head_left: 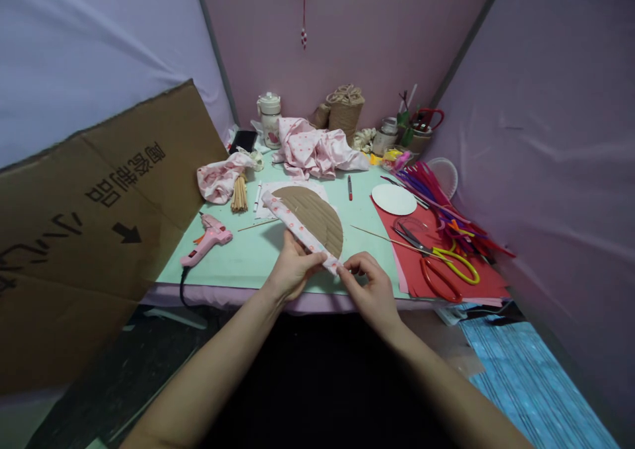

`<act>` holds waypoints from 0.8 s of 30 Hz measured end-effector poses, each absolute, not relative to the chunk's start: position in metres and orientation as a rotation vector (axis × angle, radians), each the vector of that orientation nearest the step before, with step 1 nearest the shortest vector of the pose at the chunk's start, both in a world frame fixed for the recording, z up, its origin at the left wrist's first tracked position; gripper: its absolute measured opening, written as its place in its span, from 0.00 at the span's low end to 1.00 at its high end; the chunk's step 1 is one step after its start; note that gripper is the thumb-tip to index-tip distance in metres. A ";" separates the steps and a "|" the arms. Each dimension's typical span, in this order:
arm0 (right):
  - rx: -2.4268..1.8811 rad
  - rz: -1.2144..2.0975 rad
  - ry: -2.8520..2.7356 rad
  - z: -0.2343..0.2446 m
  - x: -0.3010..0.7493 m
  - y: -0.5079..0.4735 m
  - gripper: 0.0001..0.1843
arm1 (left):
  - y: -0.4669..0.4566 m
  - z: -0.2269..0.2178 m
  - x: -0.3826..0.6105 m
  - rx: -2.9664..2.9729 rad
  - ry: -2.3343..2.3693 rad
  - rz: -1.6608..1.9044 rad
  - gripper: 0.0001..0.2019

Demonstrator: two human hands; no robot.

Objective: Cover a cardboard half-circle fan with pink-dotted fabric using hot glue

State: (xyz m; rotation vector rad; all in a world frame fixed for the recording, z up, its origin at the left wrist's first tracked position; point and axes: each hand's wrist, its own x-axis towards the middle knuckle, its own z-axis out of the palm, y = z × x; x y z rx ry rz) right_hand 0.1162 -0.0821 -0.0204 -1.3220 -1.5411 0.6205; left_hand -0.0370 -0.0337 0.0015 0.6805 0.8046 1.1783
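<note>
Head view: the cardboard half-disc (317,214) sits over the near edge of the mint-green table (248,257), right in front of the person, with its straight side turned towards them. Whether it rests on the table I cannot tell. A strip of pink printed fabric (292,223) runs along that straight side. The left hand (292,267) is closed on strip and board near the lower end, thumb on top. The right hand (370,284) pinches the strip's tip at the corner, thumb against forefinger. By my reading, the edge is mostly covered, the corner is not yet finished, and the ribbed face is bare. Moving outward, a pink glue gun (208,237) lies to the left and scissors (446,264) lie on red paper (391,237) to the right. A white paper disc (394,199) sits beyond them, and a heap of pink cloth (317,148) at the back
</note>
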 end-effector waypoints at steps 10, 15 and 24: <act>-1.647 0.137 -1.674 -0.016 0.203 -0.090 0.11 | -0.033 -0.002 -0.052 0.661 0.830 1.281 0.39; -2.200 -0.164 -1.846 -0.037 0.296 -0.095 0.19 | -0.031 0.000 -0.055 0.670 0.839 1.323 0.38; -2.211 -0.106 -1.944 -0.027 0.315 -0.078 0.20 | -0.032 0.007 -0.051 0.625 0.886 1.323 0.38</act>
